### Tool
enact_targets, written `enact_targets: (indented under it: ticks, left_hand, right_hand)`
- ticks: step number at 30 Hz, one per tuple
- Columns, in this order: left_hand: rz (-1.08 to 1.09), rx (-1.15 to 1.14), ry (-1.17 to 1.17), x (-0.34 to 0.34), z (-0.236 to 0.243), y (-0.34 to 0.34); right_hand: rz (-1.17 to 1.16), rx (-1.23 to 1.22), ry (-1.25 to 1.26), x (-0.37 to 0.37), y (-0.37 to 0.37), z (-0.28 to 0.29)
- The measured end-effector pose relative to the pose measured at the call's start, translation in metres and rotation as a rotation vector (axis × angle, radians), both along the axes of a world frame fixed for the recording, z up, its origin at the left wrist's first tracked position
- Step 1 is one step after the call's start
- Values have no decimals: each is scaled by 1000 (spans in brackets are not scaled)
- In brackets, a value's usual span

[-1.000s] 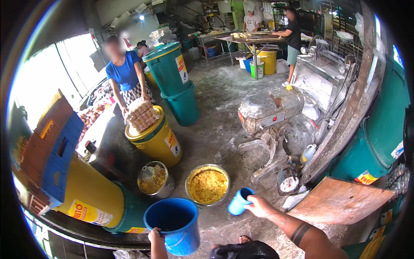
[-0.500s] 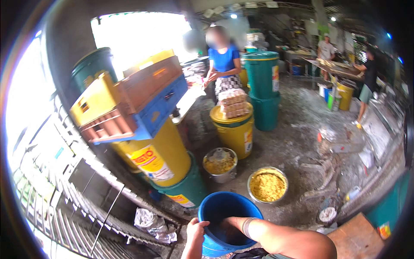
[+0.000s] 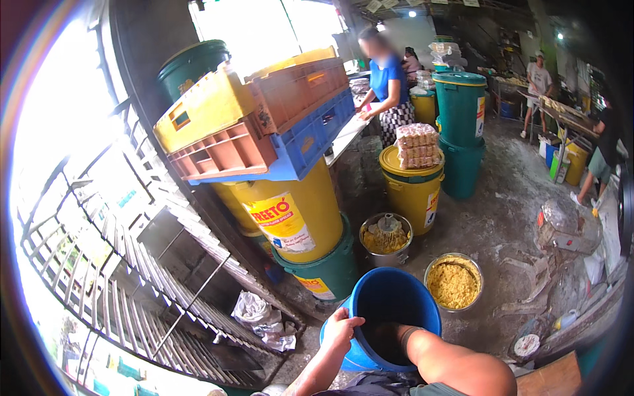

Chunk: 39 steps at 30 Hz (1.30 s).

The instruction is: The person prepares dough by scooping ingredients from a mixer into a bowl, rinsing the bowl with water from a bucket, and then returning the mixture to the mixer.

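A tall blue plastic bucket [image 3: 356, 354] stands on the floor close in front of me, tilted a little. My left hand [image 3: 342, 330] grips its left rim, with the thumb over the edge. My right arm reaches down into the bucket; the right hand [image 3: 392, 335] is a dim shape in the dark inside. Its fingers, and whatever they touch or hold, are hidden. Just beyond the bucket, to the right, sits a metal bowl [image 3: 481, 294] of crumbly yellow mixture [image 3: 453, 282]. Farther left is a metal pot [image 3: 396, 259] with more yellow mixture and a whisk-like tool in it.
Yellow and green drums [image 3: 290, 214] at left carry stacked plastic crates [image 3: 297, 148]. Another yellow drum [image 3: 413, 198] holds packed bundles [image 3: 418, 145]. White plastic bags [image 3: 264, 320] and a metal rack [image 3: 142, 290] lie left. A co-worker in blue [image 3: 388, 82] stands at a table; others work far right.
My view has swung left, so the scene sits farther right. The bucket leans more, and my right arm reaches deeper into it. The co-worker in blue has turned and bent toward the table.
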<state>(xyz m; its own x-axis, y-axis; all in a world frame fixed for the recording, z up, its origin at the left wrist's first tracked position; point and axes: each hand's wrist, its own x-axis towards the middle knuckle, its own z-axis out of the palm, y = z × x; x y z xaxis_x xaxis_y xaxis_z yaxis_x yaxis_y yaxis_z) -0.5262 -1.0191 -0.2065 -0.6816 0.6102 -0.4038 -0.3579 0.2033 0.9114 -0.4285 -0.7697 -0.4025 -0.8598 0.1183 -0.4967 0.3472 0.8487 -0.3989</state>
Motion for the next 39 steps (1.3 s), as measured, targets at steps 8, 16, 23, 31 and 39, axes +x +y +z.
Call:
enact_targets:
  ticks: [8,16,23,31,39]
  left_hand:
    - [-42,-24,32,9,36,48]
    - [12,-51,18,42,42,110]
    - [75,4,-94,45,17,180]
    - [-5,-126,-215,60,-30,206]
    - [263,-228,-509,56,-75,178]
  right_hand:
    - [110,105,208,-6,36,16]
    - [249,137,349,-5,77,23]
    - [180,170,479,21,134,30]
    - [-18,256,905,93,158,96]
    - [-132,207,807,180,205,107]
